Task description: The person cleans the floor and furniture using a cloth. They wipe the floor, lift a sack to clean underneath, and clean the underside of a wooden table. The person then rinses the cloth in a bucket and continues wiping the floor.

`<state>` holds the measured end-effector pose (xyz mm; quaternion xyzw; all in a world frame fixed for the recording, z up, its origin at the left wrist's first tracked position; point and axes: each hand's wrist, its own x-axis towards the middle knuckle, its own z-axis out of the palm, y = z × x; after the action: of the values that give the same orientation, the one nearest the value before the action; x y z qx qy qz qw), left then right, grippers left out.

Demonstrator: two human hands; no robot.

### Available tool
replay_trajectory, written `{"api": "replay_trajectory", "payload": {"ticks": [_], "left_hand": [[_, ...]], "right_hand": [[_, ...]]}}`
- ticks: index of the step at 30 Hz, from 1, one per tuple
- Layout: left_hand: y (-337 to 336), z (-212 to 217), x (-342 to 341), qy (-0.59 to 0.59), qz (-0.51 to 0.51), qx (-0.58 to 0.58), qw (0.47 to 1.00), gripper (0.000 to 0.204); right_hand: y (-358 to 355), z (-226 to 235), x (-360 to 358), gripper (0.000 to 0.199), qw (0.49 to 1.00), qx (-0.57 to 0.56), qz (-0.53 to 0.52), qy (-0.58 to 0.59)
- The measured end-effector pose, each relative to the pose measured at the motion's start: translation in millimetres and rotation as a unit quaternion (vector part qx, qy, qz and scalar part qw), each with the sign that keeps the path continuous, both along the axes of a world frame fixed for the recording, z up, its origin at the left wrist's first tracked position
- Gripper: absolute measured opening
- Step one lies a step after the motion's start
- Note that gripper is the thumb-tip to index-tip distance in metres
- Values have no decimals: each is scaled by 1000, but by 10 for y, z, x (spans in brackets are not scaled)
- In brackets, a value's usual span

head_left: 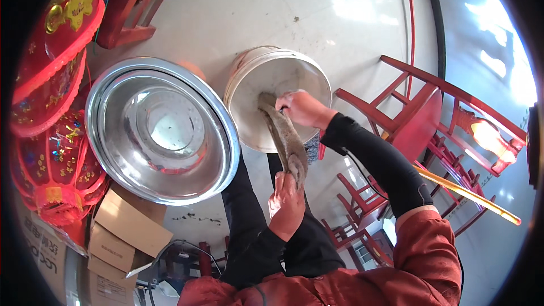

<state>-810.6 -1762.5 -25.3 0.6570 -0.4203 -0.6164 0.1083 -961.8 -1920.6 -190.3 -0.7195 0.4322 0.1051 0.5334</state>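
A long, bent, brownish-grey piece (286, 130) slants over the mouth of a white bucket (249, 122); I cannot tell its kind. My left hand (288, 207) is closed round its lower end, just below the bucket's near rim. Higher up, my right hand (306, 109) is closed beside the upper part of the piece, with its fingers close against it. A small dark bit shows at those fingertips, too little to name. Pale inner walls of the bucket are visible around the piece, and its upper end lies in front of them.
A large shiny metal basin (212, 158) stands left of the bucket. Red lantern decorations (56, 164) and cardboard boxes (122, 232) crowd the left side. On the right are a red wooden chair (416, 119), more red furniture and a yellow pole (470, 194).
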Motion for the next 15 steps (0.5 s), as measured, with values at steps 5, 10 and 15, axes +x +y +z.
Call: {"api": "replay_trajectory", "payload": {"ticks": [5,10,15], "left_hand": [[207,-13,71,105,203,96,969,27],[-61,208,94,304,497,242,776,28],[28,253,239,395,570,319,646,30]], "right_hand": [[-947,870,-501,33,931,94,-304,-177],[-1049,1068,-1142,38,813,-161,-555,-67],[506,630,-914,33,878,180,-439,-57]]}}
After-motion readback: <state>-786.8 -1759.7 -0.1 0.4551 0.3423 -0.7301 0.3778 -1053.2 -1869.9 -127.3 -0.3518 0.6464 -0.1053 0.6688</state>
